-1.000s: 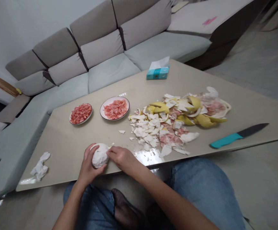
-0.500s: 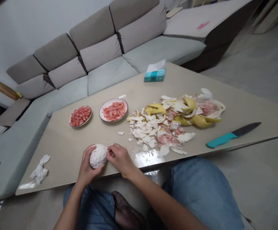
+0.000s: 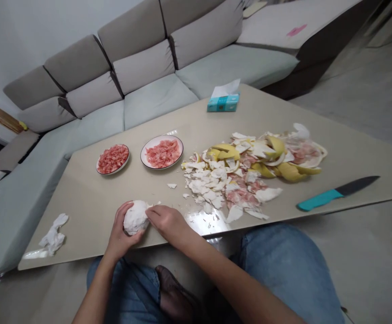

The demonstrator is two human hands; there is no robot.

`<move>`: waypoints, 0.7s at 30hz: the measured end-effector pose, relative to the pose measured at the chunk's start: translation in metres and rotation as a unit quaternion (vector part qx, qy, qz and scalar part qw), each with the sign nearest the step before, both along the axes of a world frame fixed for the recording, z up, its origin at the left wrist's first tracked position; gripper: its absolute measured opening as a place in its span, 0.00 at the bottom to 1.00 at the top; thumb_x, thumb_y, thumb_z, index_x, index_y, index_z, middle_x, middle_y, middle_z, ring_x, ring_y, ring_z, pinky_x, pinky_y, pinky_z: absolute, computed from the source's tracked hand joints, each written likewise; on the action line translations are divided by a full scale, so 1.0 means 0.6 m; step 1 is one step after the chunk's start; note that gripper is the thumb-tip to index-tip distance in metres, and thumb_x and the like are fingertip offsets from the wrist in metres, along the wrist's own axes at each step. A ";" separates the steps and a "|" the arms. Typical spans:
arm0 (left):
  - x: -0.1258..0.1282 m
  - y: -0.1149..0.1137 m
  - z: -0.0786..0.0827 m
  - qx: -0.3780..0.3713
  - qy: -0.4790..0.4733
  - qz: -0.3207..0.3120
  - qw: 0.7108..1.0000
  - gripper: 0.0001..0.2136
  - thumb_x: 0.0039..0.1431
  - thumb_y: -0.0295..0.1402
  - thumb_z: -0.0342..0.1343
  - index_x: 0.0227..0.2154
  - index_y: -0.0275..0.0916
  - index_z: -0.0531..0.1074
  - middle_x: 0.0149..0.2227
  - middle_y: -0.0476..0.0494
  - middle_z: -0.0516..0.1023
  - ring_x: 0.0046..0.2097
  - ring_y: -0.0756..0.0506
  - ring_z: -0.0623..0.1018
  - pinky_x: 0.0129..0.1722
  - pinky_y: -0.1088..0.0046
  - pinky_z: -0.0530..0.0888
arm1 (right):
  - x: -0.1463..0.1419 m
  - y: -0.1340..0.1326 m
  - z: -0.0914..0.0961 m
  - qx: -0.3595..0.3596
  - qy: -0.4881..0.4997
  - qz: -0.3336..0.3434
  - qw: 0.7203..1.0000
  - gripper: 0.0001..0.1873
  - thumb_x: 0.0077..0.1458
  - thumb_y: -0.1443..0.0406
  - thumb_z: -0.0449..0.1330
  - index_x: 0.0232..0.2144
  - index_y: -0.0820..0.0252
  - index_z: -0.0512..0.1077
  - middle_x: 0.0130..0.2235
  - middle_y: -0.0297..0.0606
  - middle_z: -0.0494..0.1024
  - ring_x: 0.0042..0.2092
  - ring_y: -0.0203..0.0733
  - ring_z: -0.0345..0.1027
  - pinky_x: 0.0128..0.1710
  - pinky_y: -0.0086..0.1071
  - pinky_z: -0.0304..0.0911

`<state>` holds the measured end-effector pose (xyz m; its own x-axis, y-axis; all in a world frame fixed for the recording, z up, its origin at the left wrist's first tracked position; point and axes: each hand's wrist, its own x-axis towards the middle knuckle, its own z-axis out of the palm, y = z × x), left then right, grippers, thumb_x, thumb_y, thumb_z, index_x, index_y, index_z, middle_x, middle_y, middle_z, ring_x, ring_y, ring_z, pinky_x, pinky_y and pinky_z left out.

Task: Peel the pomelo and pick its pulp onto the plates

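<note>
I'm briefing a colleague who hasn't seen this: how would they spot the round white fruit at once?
Start at the long pale table in front of the sofa. By its near edge, left of the peel heap, the left hand cups the round white fruit and the right hand touches its side. It alone is ball-shaped; the heap's white pieces are loose scraps.

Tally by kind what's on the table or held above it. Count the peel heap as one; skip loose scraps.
Plates: 2
Round white fruit: 1
Peel heap: 1
Knife: 1
Tissue pack: 1
Crumpled tissue: 1
Total: 7
</note>
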<state>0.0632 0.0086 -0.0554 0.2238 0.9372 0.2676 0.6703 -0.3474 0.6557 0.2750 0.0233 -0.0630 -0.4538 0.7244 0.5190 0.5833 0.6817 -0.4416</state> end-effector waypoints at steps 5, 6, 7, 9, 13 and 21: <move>-0.003 0.004 0.002 -0.011 -0.018 -0.001 1.000 0.32 0.50 0.34 0.63 0.58 0.44 0.58 0.60 0.37 0.61 0.62 0.37 0.65 0.62 0.54 0.62 | -0.014 0.020 0.016 0.017 -0.084 0.006 0.996 0.05 0.59 0.71 0.57 0.34 0.64 0.73 0.33 0.43 0.77 0.33 0.42 0.70 0.30 0.30 0.64; -0.003 0.003 0.003 -0.014 -0.022 0.000 1.000 0.33 0.49 0.34 0.63 0.58 0.44 0.58 0.60 0.37 0.61 0.62 0.37 0.64 0.62 0.54 0.62 | -0.016 0.025 0.018 0.008 -0.063 0.004 0.998 0.05 0.58 0.71 0.57 0.32 0.64 0.74 0.33 0.43 0.77 0.33 0.42 0.70 0.30 0.30 0.64; -0.003 0.003 0.003 -0.019 -0.028 0.001 0.999 0.33 0.49 0.34 0.63 0.58 0.44 0.58 0.61 0.37 0.61 0.62 0.37 0.64 0.62 0.54 0.62 | -0.018 0.030 0.019 -0.007 -0.027 0.002 1.000 0.05 0.58 0.71 0.58 0.31 0.63 0.74 0.32 0.42 0.77 0.33 0.41 0.71 0.31 0.30 0.64; -0.003 0.001 0.003 -0.036 -0.042 0.005 0.998 0.33 0.49 0.35 0.63 0.58 0.43 0.57 0.61 0.36 0.60 0.62 0.37 0.64 0.61 0.54 0.63 | -0.017 0.040 0.018 -0.052 0.084 -0.018 0.995 0.04 0.55 0.71 0.59 0.30 0.62 0.74 0.30 0.38 0.77 0.31 0.38 0.71 0.32 0.29 0.64; -0.004 -0.002 0.001 -0.079 -0.077 0.020 0.994 0.34 0.50 0.38 0.62 0.59 0.44 0.55 0.61 0.35 0.60 0.61 0.37 0.66 0.60 0.54 0.65 | 0.020 0.050 0.009 -0.135 0.287 -0.118 0.941 0.06 0.55 0.70 0.58 0.30 0.60 0.76 0.27 0.35 0.78 0.28 0.36 0.71 0.31 0.28 0.66; 0.005 0.010 0.005 0.011 0.011 0.045 0.999 0.37 0.42 0.39 0.68 0.56 0.44 0.60 0.58 0.36 0.61 0.62 0.36 0.63 0.62 0.52 0.60 | 0.155 0.056 0.021 -0.031 0.160 -0.263 0.951 0.12 0.60 0.67 0.52 0.38 0.59 0.76 0.38 0.42 0.80 0.40 0.45 0.72 0.41 0.36 0.65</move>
